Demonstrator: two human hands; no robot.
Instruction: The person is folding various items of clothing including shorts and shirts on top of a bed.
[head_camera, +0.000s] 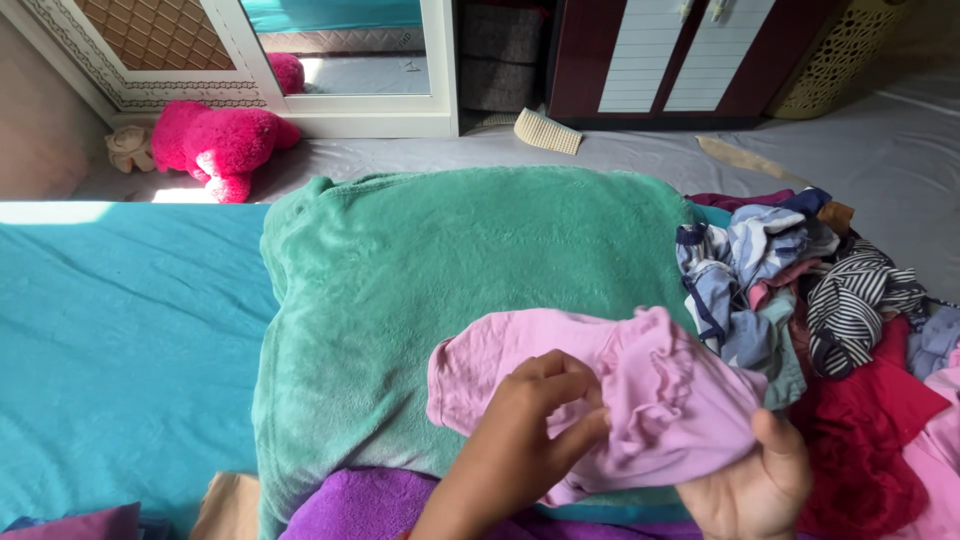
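Note:
A small pink garment (640, 390) with a ruffled edge lies crumpled on a green fleece blanket (440, 270). My left hand (520, 440) pinches the garment's fabric near its middle, fingers closed on it. My right hand (755, 485) holds the garment's right side from below, thumb on top of the cloth. Both hands are at the bottom of the view, over the near edge of the green blanket.
A heap of mixed clothes (800, 290), striped, blue and red, lies at the right. A purple cloth (360, 505) is under my left arm. A teal sheet (110, 340) covers the left. A pink plush toy (220, 140), a mirror and a wardrobe (690, 55) stand beyond.

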